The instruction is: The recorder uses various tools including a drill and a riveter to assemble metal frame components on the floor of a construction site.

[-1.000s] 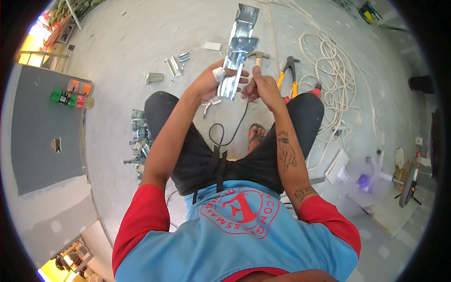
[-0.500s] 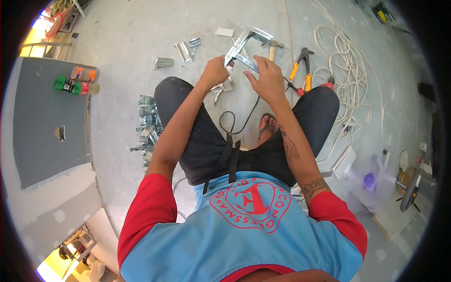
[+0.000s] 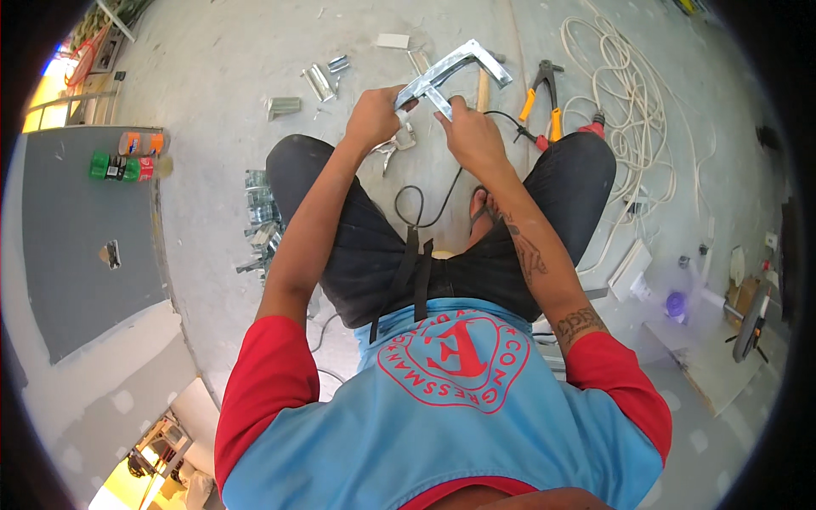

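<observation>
Over the floor in front of my knees I hold a shiny bent metal channel bracket (image 3: 463,58), angular, with a short arm sticking out of it. My left hand (image 3: 376,119) is closed round its left end. The fingers of my right hand (image 3: 476,140) pinch the tip of the short arm. Just below the bracket, on the floor between my legs, lie silver locking pliers (image 3: 398,149), partly covered by my left hand. A hammer's wooden handle (image 3: 483,92) shows beyond my right hand, its head mostly hidden behind the bracket.
Yellow-handled long-arm pliers (image 3: 544,95) and a coiled white cable (image 3: 612,93) lie to the right. Cut metal channel pieces (image 3: 319,83) are scattered ahead. A stack of metal pieces (image 3: 262,208) sits by my left knee. Bottles (image 3: 123,167) rest on a grey board (image 3: 85,238) at left.
The bracket has turned in my hands, its far end swinging right and down across the hammer head. My left hand has moved slightly left; my right hand has shifted a little toward me.
</observation>
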Motion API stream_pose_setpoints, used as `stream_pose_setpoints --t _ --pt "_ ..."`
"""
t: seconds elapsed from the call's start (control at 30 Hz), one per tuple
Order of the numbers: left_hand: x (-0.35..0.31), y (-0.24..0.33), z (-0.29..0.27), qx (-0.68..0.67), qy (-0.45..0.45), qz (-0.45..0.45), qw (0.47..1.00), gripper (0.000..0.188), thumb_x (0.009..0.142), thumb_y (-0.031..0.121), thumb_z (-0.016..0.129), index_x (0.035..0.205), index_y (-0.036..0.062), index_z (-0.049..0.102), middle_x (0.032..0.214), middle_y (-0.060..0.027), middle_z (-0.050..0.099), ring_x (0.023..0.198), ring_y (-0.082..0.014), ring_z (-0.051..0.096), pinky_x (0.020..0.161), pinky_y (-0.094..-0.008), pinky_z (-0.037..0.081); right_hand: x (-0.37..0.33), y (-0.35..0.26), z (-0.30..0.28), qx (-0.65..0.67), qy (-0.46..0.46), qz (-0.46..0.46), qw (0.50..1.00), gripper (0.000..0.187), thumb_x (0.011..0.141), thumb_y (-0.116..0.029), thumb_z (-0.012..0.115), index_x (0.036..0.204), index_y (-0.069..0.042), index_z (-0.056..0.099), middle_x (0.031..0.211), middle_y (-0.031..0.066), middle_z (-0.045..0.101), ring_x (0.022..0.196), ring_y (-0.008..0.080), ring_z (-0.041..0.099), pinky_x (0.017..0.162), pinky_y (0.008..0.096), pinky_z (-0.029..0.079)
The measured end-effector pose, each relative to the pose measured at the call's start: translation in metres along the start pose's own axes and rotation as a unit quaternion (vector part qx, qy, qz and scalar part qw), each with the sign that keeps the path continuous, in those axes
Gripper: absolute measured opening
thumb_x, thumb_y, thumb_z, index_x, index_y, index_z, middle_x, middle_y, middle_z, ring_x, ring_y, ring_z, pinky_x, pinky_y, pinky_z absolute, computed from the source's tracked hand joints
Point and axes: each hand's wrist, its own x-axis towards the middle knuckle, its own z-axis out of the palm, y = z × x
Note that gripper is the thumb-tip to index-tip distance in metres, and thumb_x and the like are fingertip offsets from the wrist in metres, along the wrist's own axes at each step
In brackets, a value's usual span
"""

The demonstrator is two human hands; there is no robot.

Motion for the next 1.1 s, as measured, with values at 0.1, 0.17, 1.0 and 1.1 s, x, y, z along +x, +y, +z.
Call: stream_pose_setpoints --t 0.1,0.17,1.0,1.1 --pt "-0.003 0.004 -0.002 0.000 0.024 0.027 0.999 0.030 0.078 0.005 0.060 0.105 0.0093 0.071 0.089 -0.0196 0.069 0.085 -0.0386 0.066 0.075 -0.0418 0.051 -0.002 0.000 0.000 0.029 0.004 -0.001 1.000 0.032 0.097 -0.033 0.055 0.098 -0.001 0.050 0.077 0.0246 0.066 0.073 0.0460 0.065 0.066 0.0547 0.051" --pt "-0.005 0.006 -0.002 0.002 0.052 0.058 0.997 0.027 0.080 0.010 0.062 0.105 0.0116 0.072 0.086 -0.0181 0.069 0.080 -0.0389 0.066 0.071 -0.0428 0.051 -0.003 0.000 0.000 0.030 0.004 -0.008 1.000 0.033 0.097 -0.033 0.056 0.097 -0.001 0.049 0.076 0.0246 0.066 0.074 0.0464 0.065 0.066 0.0546 0.051" --pt "-0.004 0.030 -0.019 0.130 -0.007 0.012 0.991 0.040 0.078 0.013 0.068 0.118 0.0199 0.068 0.086 -0.0200 0.068 0.082 -0.0398 0.066 0.071 -0.0466 0.052 -0.003 0.007 0.023 0.312 -0.121 0.117 0.935 0.065 0.090 -0.044 0.064 0.121 0.010 0.046 0.095 0.0292 0.066 0.086 0.0412 0.068 0.073 0.0454 0.053" --pt "-0.005 0.035 -0.020 0.147 -0.013 0.001 0.989 0.038 0.078 0.014 0.068 0.116 0.0193 0.068 0.086 -0.0193 0.069 0.082 -0.0391 0.066 0.071 -0.0468 0.052 -0.001 0.008 0.026 0.371 -0.145 0.154 0.904 0.064 0.090 -0.043 0.065 0.122 0.009 0.045 0.090 0.0251 0.066 0.076 0.0328 0.068 0.063 0.0409 0.053"
